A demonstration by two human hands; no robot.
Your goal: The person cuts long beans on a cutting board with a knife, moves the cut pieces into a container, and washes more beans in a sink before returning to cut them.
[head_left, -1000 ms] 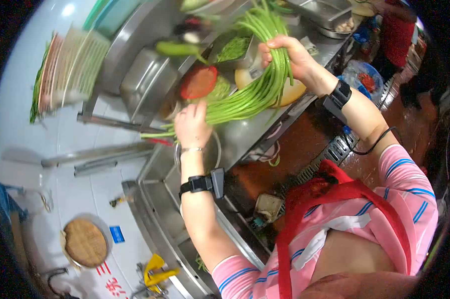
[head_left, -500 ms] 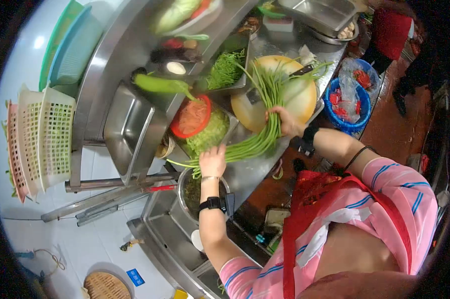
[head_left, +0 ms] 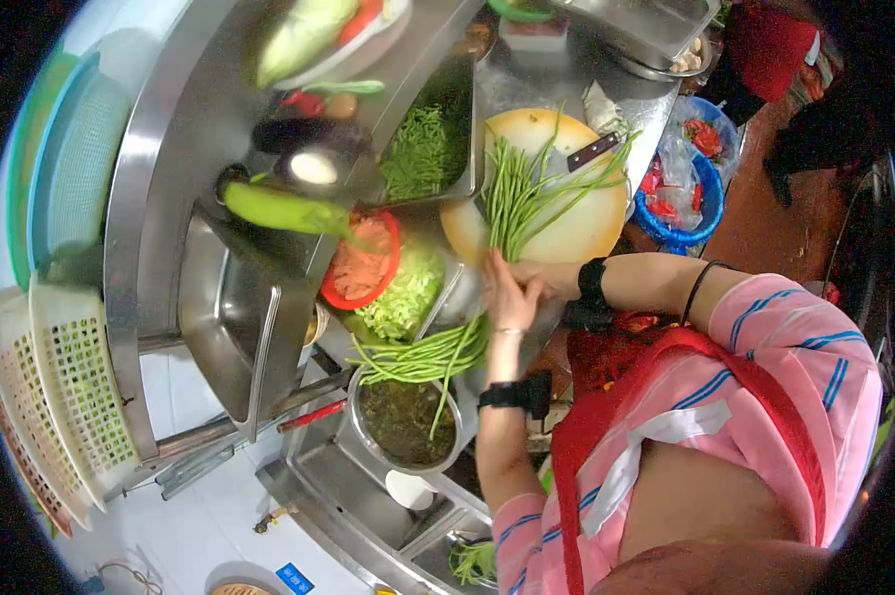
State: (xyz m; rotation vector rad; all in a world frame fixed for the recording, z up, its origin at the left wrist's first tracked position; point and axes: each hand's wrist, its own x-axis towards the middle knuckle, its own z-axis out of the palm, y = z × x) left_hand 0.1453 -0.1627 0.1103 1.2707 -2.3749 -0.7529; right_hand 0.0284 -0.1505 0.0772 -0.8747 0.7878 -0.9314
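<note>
A bunch of long green beans (head_left: 515,203) fans out over the round cutting board (head_left: 596,223), its other ends hanging left over a metal pot (head_left: 454,451). My left hand (head_left: 513,300) lies against the middle of the bunch, fingers stretched and thumb apart. Behind it, my right hand (head_left: 554,279) is at the bunch; its fingers are mostly hidden and appear wrapped round the beans. A knife with a dark handle (head_left: 593,151) rests on the board, its blade partly under the beans.
Left of the board are a red bowl of pinkish slices (head_left: 361,263), chopped pale greens (head_left: 408,297) and a tray of green leaves (head_left: 425,149). Blue baskets (head_left: 680,233) with plastic bags stand on the right. A sink (head_left: 343,496) lies below. Another person (head_left: 775,59) is at the upper right.
My left hand has moved right along the beans to meet my right hand. The bunch now lies lower over the board, and its left ends droop over the pot.
</note>
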